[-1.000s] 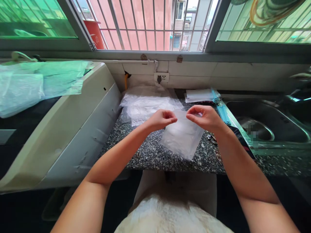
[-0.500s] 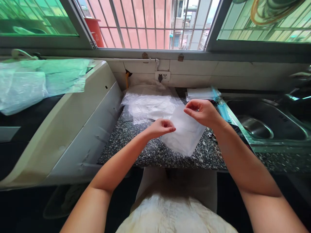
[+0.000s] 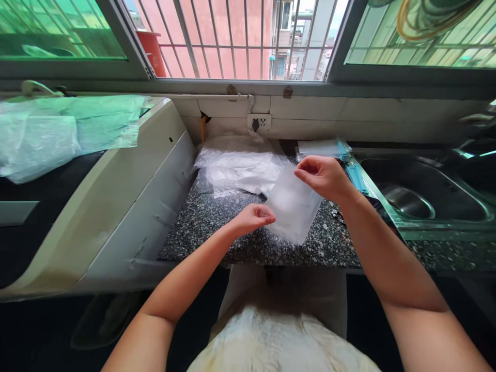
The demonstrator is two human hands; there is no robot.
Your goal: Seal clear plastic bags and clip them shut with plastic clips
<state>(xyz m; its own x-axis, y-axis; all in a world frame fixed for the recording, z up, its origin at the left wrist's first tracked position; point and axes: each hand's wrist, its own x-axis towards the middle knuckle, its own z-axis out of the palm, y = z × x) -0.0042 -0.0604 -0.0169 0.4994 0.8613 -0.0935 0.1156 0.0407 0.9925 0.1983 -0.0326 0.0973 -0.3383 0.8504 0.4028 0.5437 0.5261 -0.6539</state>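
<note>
A translucent plastic bag (image 3: 295, 209) hangs tilted between my hands, over the speckled black countertop (image 3: 232, 247). My right hand (image 3: 323, 176) pinches its upper corner between thumb and fingers. At its left edge, my left hand (image 3: 253, 218) is closed in a pinch, lower than the right. Behind the bag lies a loose pile of clear plastic bags (image 3: 242, 168), spread flat near the wall. At the back right is a stack of clear packets with blue edges (image 3: 320, 149), and more blue strips (image 3: 357, 178) lie beside the sink, partly behind my right hand.
To the right is a steel sink (image 3: 461, 199) with a round metal bowl (image 3: 408, 200) in it. A large white appliance (image 3: 135, 206) stands at the left, with plastic sheets (image 3: 73, 124) on top. A wall socket (image 3: 259, 121) holds a black plug under the barred window.
My left hand has moved down and slightly left along the bag's edge. The bag has shifted a little left and turned, while my right hand stays nearly in place.
</note>
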